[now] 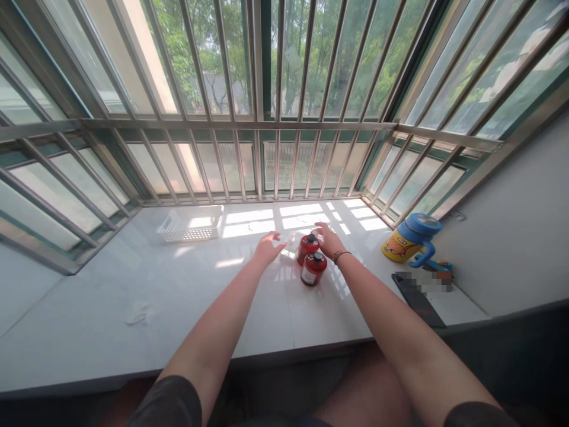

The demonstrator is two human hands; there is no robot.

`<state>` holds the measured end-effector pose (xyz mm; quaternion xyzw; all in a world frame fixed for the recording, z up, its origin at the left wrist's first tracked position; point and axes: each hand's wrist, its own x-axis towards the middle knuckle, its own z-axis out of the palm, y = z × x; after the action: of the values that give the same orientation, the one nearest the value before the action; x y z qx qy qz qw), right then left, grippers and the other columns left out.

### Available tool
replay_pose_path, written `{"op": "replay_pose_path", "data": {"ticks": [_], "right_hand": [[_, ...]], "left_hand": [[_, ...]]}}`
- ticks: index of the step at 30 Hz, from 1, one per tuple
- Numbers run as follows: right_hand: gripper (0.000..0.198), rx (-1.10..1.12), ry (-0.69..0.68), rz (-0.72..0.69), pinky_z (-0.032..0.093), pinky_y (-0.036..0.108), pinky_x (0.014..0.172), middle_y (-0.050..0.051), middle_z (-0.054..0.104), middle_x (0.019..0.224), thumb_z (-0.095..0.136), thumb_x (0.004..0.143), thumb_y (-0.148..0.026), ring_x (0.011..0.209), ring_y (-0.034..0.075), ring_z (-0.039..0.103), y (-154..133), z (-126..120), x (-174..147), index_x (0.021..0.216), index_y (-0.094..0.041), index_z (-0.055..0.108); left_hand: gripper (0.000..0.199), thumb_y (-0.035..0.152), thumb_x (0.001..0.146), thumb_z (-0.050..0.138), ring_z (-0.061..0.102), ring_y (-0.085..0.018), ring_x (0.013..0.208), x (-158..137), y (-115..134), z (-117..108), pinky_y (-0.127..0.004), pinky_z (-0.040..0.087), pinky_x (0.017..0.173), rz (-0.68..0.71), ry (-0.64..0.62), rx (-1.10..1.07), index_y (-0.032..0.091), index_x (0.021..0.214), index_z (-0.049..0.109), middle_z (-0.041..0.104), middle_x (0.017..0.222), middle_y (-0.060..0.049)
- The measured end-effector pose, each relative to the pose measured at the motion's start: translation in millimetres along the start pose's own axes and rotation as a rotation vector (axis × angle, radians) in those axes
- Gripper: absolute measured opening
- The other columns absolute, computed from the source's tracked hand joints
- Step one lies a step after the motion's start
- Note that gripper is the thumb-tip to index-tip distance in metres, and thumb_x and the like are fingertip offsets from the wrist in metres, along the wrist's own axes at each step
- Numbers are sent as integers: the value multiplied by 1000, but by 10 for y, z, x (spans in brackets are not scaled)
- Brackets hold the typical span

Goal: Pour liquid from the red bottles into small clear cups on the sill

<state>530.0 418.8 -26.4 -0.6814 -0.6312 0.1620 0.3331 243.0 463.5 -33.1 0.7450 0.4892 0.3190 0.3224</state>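
Two red bottles with black caps stand close together on the white sill: the front bottle [313,270] has a pale label, and the rear bottle [306,249] is partly behind it. My left hand [267,249] is held to their left, thumb and fingers apart, with nothing in it. To the right of the rear bottle is my right hand [329,242], its fingers stretched forward and apart; whether it touches the bottle I cannot tell. A small clear, shiny object [293,241] lies between my left hand and the rear bottle, too faint to name.
A white perforated basket [191,224] sits at the back left. On the right are a blue and yellow tumbler [409,238], a dark flat object [418,299] and a partly blurred colourful item. Crumpled white tissue [140,314] lies front left. Metal window bars [258,160] enclose the sill.
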Motion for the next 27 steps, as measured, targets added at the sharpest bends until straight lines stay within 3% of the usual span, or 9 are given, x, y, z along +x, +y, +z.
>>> {"op": "replay_pose_path", "data": {"ticks": [3, 6, 10, 15, 18, 20, 23, 25, 27], "right_hand": [[55, 23, -16, -18, 54, 43, 108, 9, 77, 126, 67, 95, -25, 120, 25, 72, -69, 61, -6, 147, -24, 50], [52, 21, -20, -18, 54, 43, 108, 10, 76, 126, 65, 97, -24, 124, 25, 70, -74, 46, -14, 147, -23, 49], [53, -44, -17, -6, 54, 43, 108, 10, 76, 127, 65, 97, -25, 123, 26, 70, -32, -58, -36, 148, -24, 48], [58, -181, 15, 63, 54, 48, 103, 15, 76, 127, 66, 95, -21, 115, 32, 73, 143, -341, -126, 150, -20, 47], [56, -235, 39, 88, 56, 48, 100, 17, 76, 123, 66, 91, -18, 110, 34, 73, 273, -559, -218, 145, -17, 52], [55, -254, 79, 81, 54, 49, 104, 19, 74, 125, 68, 87, -17, 116, 35, 71, 313, -691, -304, 141, -16, 56], [47, -273, 190, 23, 42, 57, 120, 23, 65, 138, 64, 91, -21, 136, 38, 58, 225, -807, -503, 137, -13, 58], [39, -254, 284, -54, 35, 61, 125, 22, 61, 142, 54, 100, -27, 141, 37, 52, 46, -785, -701, 137, -15, 57], [37, -152, 392, -201, 40, 60, 122, 19, 62, 139, 53, 105, -36, 137, 35, 55, -206, -662, -935, 137, -18, 57]], "left_hand": [[56, 41, 91, 72, 62, -35, 135, -116, -114, -161, -51, 45, 120, -7, 34, 16, 18, 140, 60, 68, 140, -16], [66, 40, 93, 69, 49, -35, 150, -188, -71, -206, -51, 38, 127, 44, 29, 1, 16, 152, 51, 55, 158, -18], [77, 44, 88, 77, 43, -34, 156, -128, 156, -117, -48, 33, 131, 157, -68, -50, 18, 155, 50, 50, 165, -15], [107, 59, 73, 92, 55, -38, 145, 59, 434, 53, -49, 46, 122, 186, -198, -144, 18, 159, 45, 58, 157, -19], [126, 60, 64, 98, 55, -39, 145, 126, 568, 162, -50, 45, 122, 225, -181, -169, 19, 165, 36, 58, 156, -20], [119, 57, 64, 99, 49, -39, 149, 145, 643, 235, -52, 41, 126, 293, -148, -145, 24, 163, 43, 53, 160, -17], [74, 52, 70, 95, 42, -41, 153, 151, 710, 329, -56, 37, 128, 339, -137, -99, 28, 137, 72, 47, 166, -11], [51, 51, 74, 91, 39, -43, 155, 144, 723, 377, -59, 37, 128, 327, -127, -76, 29, 118, 80, 44, 168, -8], [45, 50, 75, 88, 38, -42, 155, 132, 724, 414, -58, 40, 126, 306, -101, -52, 30, 114, 81, 43, 169, -5]]}}
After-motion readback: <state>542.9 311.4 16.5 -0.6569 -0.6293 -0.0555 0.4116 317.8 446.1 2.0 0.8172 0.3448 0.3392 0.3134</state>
